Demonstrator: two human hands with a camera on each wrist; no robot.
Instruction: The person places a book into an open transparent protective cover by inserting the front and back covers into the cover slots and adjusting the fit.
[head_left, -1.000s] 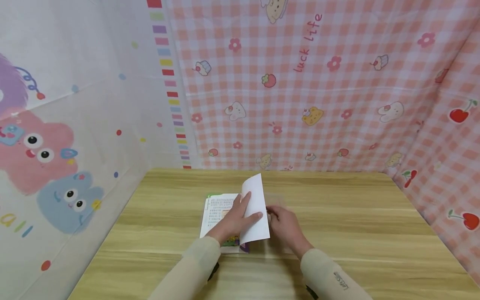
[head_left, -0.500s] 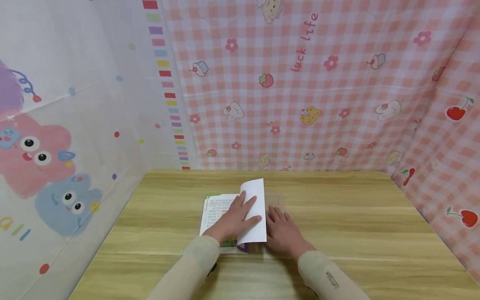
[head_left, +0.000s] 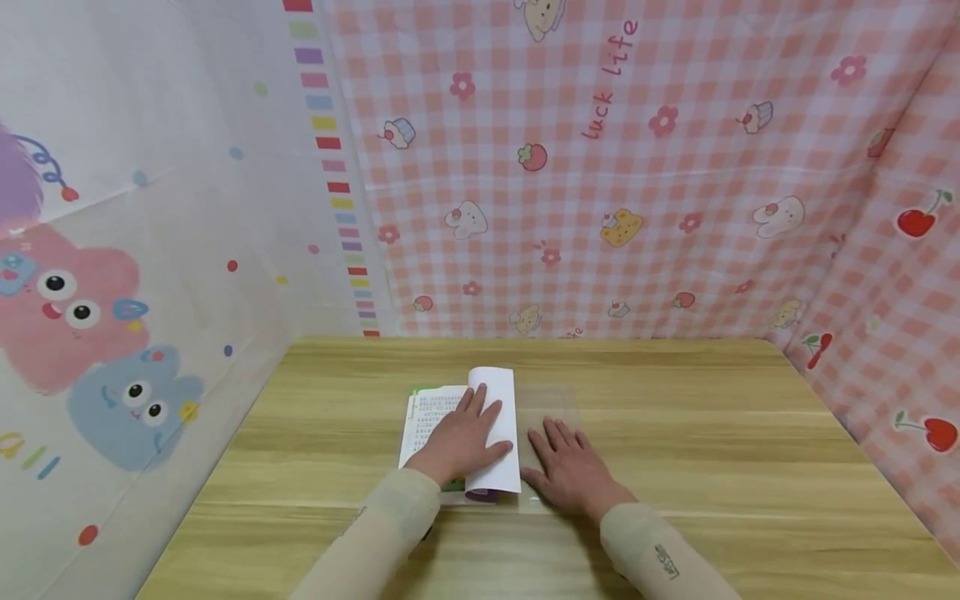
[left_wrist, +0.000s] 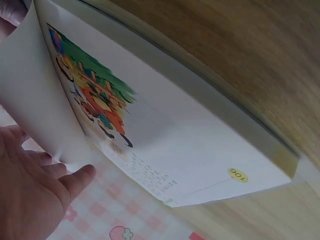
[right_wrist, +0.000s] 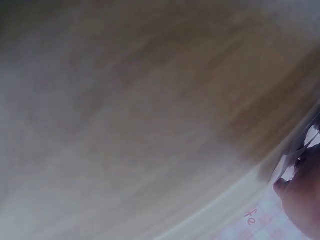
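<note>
An open book (head_left: 423, 421) lies on the table, its left page showing printed text. A blank white leaf (head_left: 501, 392) stands partly folded over toward the left. My left hand (head_left: 457, 442) presses on this leaf with its fingers spread. In the left wrist view, the left hand (left_wrist: 37, 192) is beside the curved white leaf, next to a page (left_wrist: 190, 135) with a coloured drawing and the number 106. A clear plastic sheet (head_left: 555, 402) extends from the book's right side. My right hand (head_left: 573, 475) rests flat on it, fingers straight.
The wood-grain table (head_left: 712, 433) reaches back to a pink checked cloth (head_left: 645, 167) hung behind it. A white cloth (head_left: 225, 208) with cartoon figures hangs on the left. In the right wrist view the tabletop (right_wrist: 150, 110) is blurred.
My right hand has gone from curled fingers at the leaf's edge to lying flat on the plastic sheet. The white leaf has sunk lower and leftward under my left hand.
</note>
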